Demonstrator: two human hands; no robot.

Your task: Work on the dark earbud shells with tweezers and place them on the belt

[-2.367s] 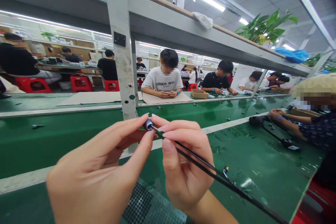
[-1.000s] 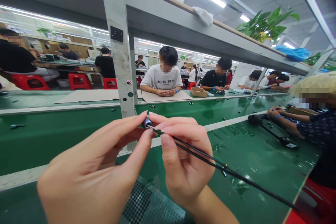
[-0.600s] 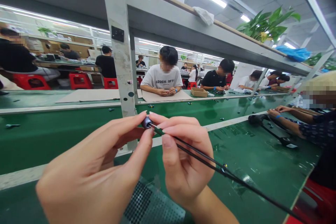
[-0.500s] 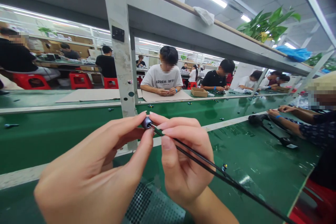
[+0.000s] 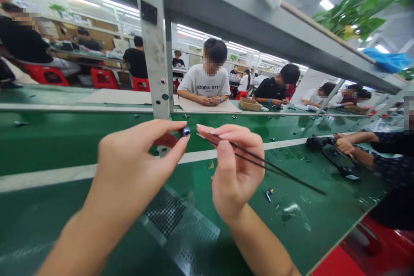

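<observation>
My left hand (image 5: 136,164) pinches a small dark rounded part (image 5: 185,131) between thumb and fingertips, held up above the green bench. My right hand (image 5: 234,168) is closed on black tweezers (image 5: 258,161), whose tips sit a short gap to the right of the part and whose long arms run out to the right. A small dark piece (image 5: 268,194) lies on the bench below the tweezers.
A perforated metal plate (image 5: 181,224) lies under my hands. A grey post (image 5: 155,51) rises behind them, beside a green conveyor belt (image 5: 64,138) carrying small parts. A person's hands (image 5: 344,143) work at the right; others sit across.
The tweezers' tips have come away from the part, leaving a gap. Both hands have moved away from me and the view has tilted down.
</observation>
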